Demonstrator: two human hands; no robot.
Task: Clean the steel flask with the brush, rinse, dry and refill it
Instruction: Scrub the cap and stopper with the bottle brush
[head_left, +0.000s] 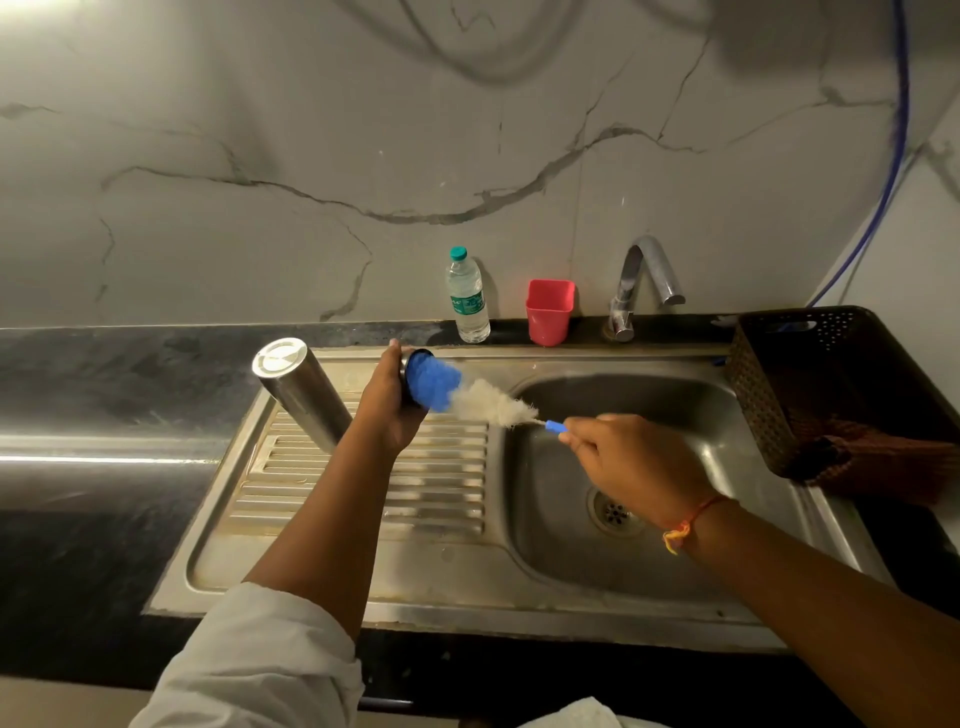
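Nearest me, a white cloth (576, 713) lies at the counter edge, probably for drying.

The right hand (639, 467) is over the sink bowl (649, 395), fingers curled round the thin handle of the brush (488, 402). The brush's blue tip sits in the mouth of a small steel piece (403, 384), and its white bristles are outside. The left hand (387, 405) is wrapped round that piece and hides most of it. It looks like the cap, but I cannot tell for sure.

The flask (301, 389) stands on the drainboard (436, 499), just behind the left forearm, apart from both hands. Its foot is hidden by the arm.

Further back are a dark basket (810, 374) with a brown cloth (883, 462) on the sink's right edge, then a red cup (549, 312), a water bottle (467, 301) and the tap (644, 275) along the wall.

Risks, as I judge them:
- The left forearm is very close to the flask, so a hard scrub stroke or a swing of the elbow could tip it onto the ribbed drainboard.
- The held piece is small and likely wet, so a sharp push of the brush could twist it out of the fingers and into the bowl.
- The grip on the handle is far from the head, so the wire may bend and the bristles may flick water at the counter.
- The flask body looks not yet scrubbed and could get skipped.
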